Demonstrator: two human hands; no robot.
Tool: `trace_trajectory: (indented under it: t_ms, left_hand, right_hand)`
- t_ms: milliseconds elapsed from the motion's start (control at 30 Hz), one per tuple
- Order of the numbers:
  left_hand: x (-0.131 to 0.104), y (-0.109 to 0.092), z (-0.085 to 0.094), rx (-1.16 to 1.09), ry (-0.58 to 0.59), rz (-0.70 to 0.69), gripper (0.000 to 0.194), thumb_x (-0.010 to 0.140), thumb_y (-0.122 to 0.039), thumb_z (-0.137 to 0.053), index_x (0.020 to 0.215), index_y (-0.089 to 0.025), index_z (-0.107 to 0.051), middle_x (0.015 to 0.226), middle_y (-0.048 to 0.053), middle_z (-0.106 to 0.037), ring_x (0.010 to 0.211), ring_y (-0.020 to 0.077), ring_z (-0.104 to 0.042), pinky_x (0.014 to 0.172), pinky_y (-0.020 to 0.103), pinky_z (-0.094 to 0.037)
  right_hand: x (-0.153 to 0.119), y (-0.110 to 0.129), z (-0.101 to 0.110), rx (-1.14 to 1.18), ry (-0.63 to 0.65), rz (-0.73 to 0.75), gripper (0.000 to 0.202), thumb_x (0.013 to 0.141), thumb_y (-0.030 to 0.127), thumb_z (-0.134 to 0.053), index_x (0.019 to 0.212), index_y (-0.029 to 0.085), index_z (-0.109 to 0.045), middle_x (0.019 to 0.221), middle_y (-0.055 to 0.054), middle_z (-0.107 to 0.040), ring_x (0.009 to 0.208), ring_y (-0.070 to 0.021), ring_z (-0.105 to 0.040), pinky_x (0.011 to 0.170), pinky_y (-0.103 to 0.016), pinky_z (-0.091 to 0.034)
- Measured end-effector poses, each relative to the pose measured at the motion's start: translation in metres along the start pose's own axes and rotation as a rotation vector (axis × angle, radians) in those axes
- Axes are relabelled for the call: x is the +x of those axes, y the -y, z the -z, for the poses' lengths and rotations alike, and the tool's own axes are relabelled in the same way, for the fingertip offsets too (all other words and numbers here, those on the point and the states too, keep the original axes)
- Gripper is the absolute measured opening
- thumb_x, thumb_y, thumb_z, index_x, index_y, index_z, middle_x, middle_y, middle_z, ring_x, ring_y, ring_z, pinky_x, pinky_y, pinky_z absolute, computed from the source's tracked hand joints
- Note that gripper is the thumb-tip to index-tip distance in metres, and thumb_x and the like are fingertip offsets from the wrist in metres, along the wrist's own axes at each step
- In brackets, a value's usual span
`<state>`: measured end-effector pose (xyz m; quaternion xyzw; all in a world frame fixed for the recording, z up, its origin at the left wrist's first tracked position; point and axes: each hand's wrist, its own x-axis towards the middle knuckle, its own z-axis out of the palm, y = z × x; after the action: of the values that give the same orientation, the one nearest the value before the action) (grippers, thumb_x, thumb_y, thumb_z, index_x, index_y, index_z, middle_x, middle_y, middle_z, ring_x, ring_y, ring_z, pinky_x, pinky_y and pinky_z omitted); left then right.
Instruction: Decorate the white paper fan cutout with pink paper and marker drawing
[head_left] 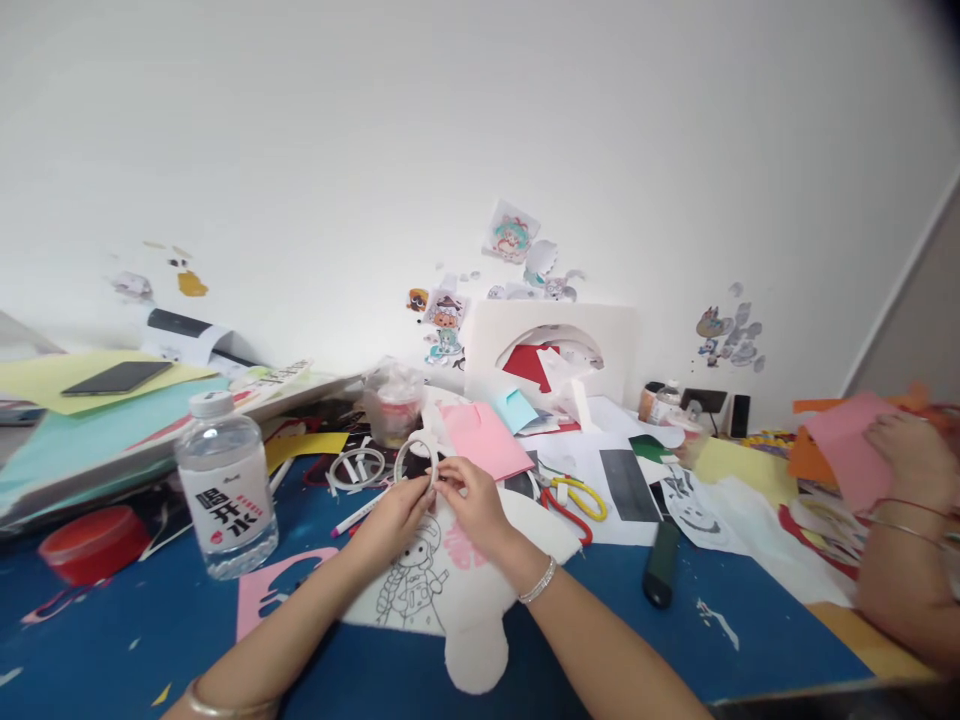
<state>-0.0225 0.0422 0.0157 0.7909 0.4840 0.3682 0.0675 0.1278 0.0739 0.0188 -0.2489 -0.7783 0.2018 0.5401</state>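
Observation:
A narrow white ring that looks like a roll of tape (434, 458) stands on edge between my hands, above the middle of the table. My left hand (397, 518) grips its lower side with closed fingers. Pinched at the ring's right edge are the fingertips of my right hand (474, 503); any loose tape end is too small to make out. Below my hands lies a white sheet with a line drawing of a braided figure (412, 585). Beside it is a white cut-out shape (476, 655) with a pink pattern, partly hidden by my right forearm.
A large water bottle (225, 490) and a red round tub (95, 545) stand left. Another tape roll (358, 468) lies behind my left hand. Scissors (574, 500) and a dark green cutter-like tool (661, 565) lie right. Another person's hand (911, 450) holds pink paper (847, 440).

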Motion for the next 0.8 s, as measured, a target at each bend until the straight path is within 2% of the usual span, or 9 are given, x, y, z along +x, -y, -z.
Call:
trace_trajectory:
  t_ms: [67, 267, 500, 667, 800]
  left_hand:
    - [-0.0018, -0.0022, 0.0009, 0.002, 0.0, -0.007, 0.03, 0.088, -0.035, -0.028, 0.075, -0.02, -0.05, 0.076, 0.005, -0.059, 0.073, 0.0193, -0.054, 0.071, 0.032, -0.043]
    - [-0.0047, -0.0012, 0.0002, 0.007, 0.003, -0.025, 0.03, 0.089, -0.033, -0.027, 0.07, -0.02, -0.046, 0.07, 0.002, -0.053, 0.068, 0.0176, -0.049, 0.067, 0.03, -0.041]
    - [-0.0044, -0.0014, 0.0003, 0.013, -0.014, -0.021, 0.031, 0.09, -0.034, -0.027, 0.071, -0.02, -0.047, 0.072, 0.003, -0.055, 0.07, 0.0175, -0.05, 0.068, 0.03, -0.04]
    - [-0.0051, -0.0019, 0.0012, 0.01, 0.002, -0.027, 0.029, 0.089, -0.033, -0.029, 0.075, -0.019, -0.051, 0.075, 0.003, -0.058, 0.071, 0.0185, -0.051, 0.069, 0.031, -0.04]
    - [-0.0037, -0.0034, 0.0038, 0.015, -0.018, -0.015, 0.032, 0.09, -0.034, -0.028, 0.076, -0.018, -0.052, 0.074, 0.004, -0.059, 0.07, 0.0191, -0.053, 0.068, 0.031, -0.041]
  right_hand:
    - [-0.0009, -0.0006, -0.0017, 0.01, -0.008, -0.01, 0.009, 0.081, 0.019, -0.056, 0.086, 0.02, -0.064, 0.085, -0.002, -0.066, 0.079, -0.0143, -0.06, 0.072, -0.024, -0.046]
    - [-0.0045, -0.0049, -0.004, -0.163, -0.01, 0.059, 0.013, 0.084, 0.02, -0.053, 0.079, 0.021, -0.064, 0.076, -0.003, -0.065, 0.074, -0.0159, -0.058, 0.07, -0.027, -0.045]
    - [-0.0051, -0.0041, -0.0072, -0.053, -0.039, 0.039, 0.011, 0.083, 0.019, -0.052, 0.088, 0.021, -0.063, 0.084, -0.004, -0.065, 0.079, -0.0159, -0.06, 0.072, -0.026, -0.047]
    - [-0.0049, -0.0048, -0.0057, -0.127, -0.027, 0.04, 0.01, 0.084, 0.018, -0.051, 0.079, 0.02, -0.06, 0.077, -0.003, -0.062, 0.074, -0.0158, -0.057, 0.069, -0.027, -0.044]
    - [-0.0062, -0.0066, -0.0076, -0.134, 0.009, 0.049, 0.011, 0.086, 0.018, -0.046, 0.084, 0.019, -0.057, 0.085, -0.004, -0.063, 0.082, -0.0165, -0.058, 0.074, -0.028, -0.045]
